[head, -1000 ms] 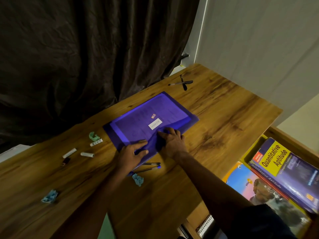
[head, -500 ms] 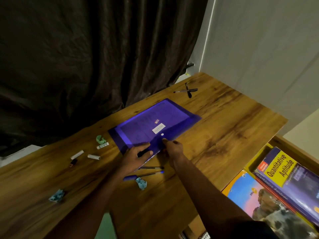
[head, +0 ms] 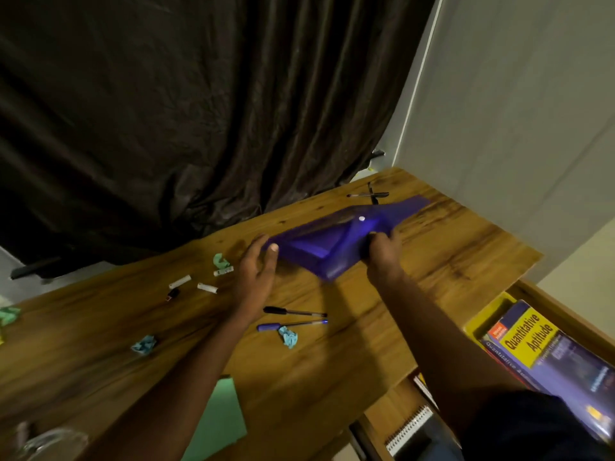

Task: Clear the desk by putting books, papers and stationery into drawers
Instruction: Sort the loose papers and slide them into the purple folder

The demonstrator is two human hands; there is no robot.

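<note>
Your right hand (head: pixel 382 251) is curled round the near edge of the purple folder (head: pixel 332 241), knuckles up, with the forearm reaching out long from the near right corner of the bench (head: pixel 449 261). The folder sits tilted toward the far right part of the bench, its gripped edge raised and its far end stretching to the far right corner, close by two crossed pens (head: pixel 367 195). The snap button on its flap shows as a white dot just above your fingers

Your left hand (head: pixel 254 277) holds nothing: fingers loose and spread, thumb tip level with the folder's left corner. I cannot tell whether it touches. That forearm comes in from the near edge, over a green sheet (head: pixel 216 420)

Just beside your left wrist, a black pen (head: pixel 294 311) and a blue pen (head: pixel 291 325) lie side by side mid-bench, with a crumpled teal scrap (head: pixel 289 337) touching the blue one. Small white tubes (head: pixel 207 287) lie further left

Past the right edge, an open drawer (head: pixel 565 304) holds the Quantitative Aptitude book (head: pixel 529 337)
</note>
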